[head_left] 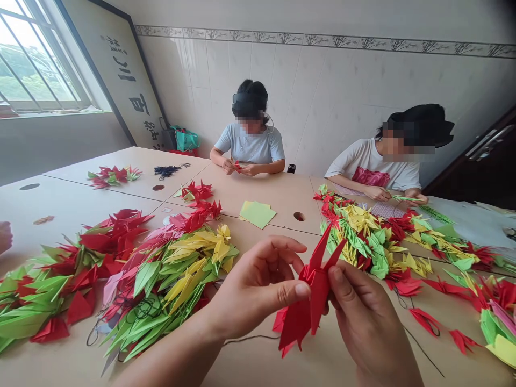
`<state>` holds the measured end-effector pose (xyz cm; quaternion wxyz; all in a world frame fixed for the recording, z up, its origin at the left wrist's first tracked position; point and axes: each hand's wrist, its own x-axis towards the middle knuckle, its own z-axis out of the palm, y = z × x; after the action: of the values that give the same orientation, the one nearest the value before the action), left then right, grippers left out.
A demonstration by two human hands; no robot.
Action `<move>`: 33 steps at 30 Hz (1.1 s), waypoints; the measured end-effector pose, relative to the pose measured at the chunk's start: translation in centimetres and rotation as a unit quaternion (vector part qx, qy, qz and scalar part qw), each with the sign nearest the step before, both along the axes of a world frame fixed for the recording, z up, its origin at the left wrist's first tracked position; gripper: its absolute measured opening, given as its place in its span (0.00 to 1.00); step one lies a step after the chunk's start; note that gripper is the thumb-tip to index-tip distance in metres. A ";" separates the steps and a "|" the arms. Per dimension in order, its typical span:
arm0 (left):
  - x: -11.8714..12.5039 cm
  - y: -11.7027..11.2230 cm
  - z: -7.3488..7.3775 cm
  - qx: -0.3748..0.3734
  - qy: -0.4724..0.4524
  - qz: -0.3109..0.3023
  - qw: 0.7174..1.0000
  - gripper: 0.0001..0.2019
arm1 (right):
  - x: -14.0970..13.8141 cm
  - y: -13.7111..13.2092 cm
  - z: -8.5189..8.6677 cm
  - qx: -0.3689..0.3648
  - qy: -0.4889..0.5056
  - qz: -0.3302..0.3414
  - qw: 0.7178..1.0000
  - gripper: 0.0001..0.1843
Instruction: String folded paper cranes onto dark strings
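Observation:
Folded red paper cranes [300, 317], bunched together, are held up over the near table between both hands. My left hand [258, 287] pinches the bunch from the left, thumb on the red paper and the other fingers curled behind. From the right, my right hand [358, 309] grips the same bunch with thumb and fingers, close to its upright points. A dark cord [258, 337] runs along the table to the bunch from the left. Left of my hands lies a pile of green, yellow and pink folded cranes [177, 269].
More folded paper lies in a left pile [44, 295] and a right pile [363, 226]. Green and yellow square sheets [258, 214] lie mid-table near a round hole [299, 216]. Two people sit across, hands on paper pieces. Dark thread [166, 172] lies at the back left.

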<state>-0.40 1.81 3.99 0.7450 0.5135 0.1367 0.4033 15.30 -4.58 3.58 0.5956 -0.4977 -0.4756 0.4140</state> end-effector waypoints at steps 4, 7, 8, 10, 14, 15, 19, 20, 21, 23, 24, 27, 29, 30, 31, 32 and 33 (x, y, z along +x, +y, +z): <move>-0.3 0.0 0.3 0.028 0.047 0.061 0.997 0.12 | -0.2 -0.2 0.2 0.020 -0.050 -0.054 0.997 0.20; -0.4 -0.2 0.5 0.067 0.088 0.101 0.989 0.10 | -0.5 -0.3 0.1 0.028 -0.056 -0.119 0.991 0.19; -0.4 -0.2 0.5 0.081 0.100 0.108 0.986 0.10 | -0.6 -0.3 0.1 0.032 -0.061 -0.128 0.989 0.19; -0.4 -0.4 0.5 0.109 0.109 0.118 0.981 0.10 | -0.8 -0.3 0.1 0.038 -0.078 -0.139 0.986 0.17; -0.3 -0.5 0.3 0.119 0.093 0.110 0.982 0.09 | -1.3 -0.2 0.4 0.049 -0.112 -0.154 0.981 0.09; -0.3 -0.6 0.3 0.108 0.084 0.100 0.986 0.09 | -1.3 -0.1 0.4 0.056 -0.122 -0.147 0.980 0.08; -0.1 -0.5 0.1 0.066 0.042 0.087 0.993 0.12 | -0.6 -0.3 0.0 0.068 -0.133 -0.059 0.987 0.11; 0.0 -0.4 0.1 0.055 0.025 0.088 0.994 0.12 | -0.3 -0.3 -0.2 0.071 -0.115 -0.030 0.990 0.13; 0.0 -0.4 0.1 0.040 0.006 0.085 0.996 0.12 | 0.0 -0.3 -0.4 0.079 -0.090 -0.005 0.993 0.14; 0.0 -0.2 0.3 0.002 -0.029 0.062 0.998 0.12 | 0.4 -0.3 -0.8 0.088 -0.037 0.015 0.995 0.15; -0.1 -0.1 0.3 -0.017 -0.039 0.045 0.998 0.13 | 0.6 -0.2 -0.9 0.086 -0.015 0.011 0.996 0.15; -0.2 0.0 0.4 -0.043 -0.032 0.006 0.999 0.17 | 0.5 0.2 -0.9 0.056 0.043 -0.017 0.997 0.12; -0.3 0.0 0.3 -0.042 -0.016 -0.004 0.999 0.18 | 0.3 0.4 -0.6 0.040 0.087 -0.036 0.995 0.10; -0.3 0.0 0.3 -0.042 -0.010 -0.006 0.999 0.17 | 0.2 0.5 -0.5 0.032 0.104 -0.045 0.993 0.09; -0.3 0.0 0.2 -0.043 -0.008 -0.006 0.999 0.17 | 0.2 0.5 -0.4 0.025 0.116 -0.056 0.991 0.08; -0.3 0.0 0.2 -0.047 -0.010 -0.007 0.999 0.17 | 0.1 0.5 -0.2 0.018 0.123 -0.067 0.990 0.08; -0.3 0.0 0.2 -0.050 -0.014 -0.006 0.999 0.16 | 0.1 0.5 -0.1 0.013 0.124 -0.077 0.989 0.08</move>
<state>-0.75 1.86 4.14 0.7740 0.4709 0.1431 0.3984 15.42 -4.04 3.44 0.6868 -0.4698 -0.3635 0.4190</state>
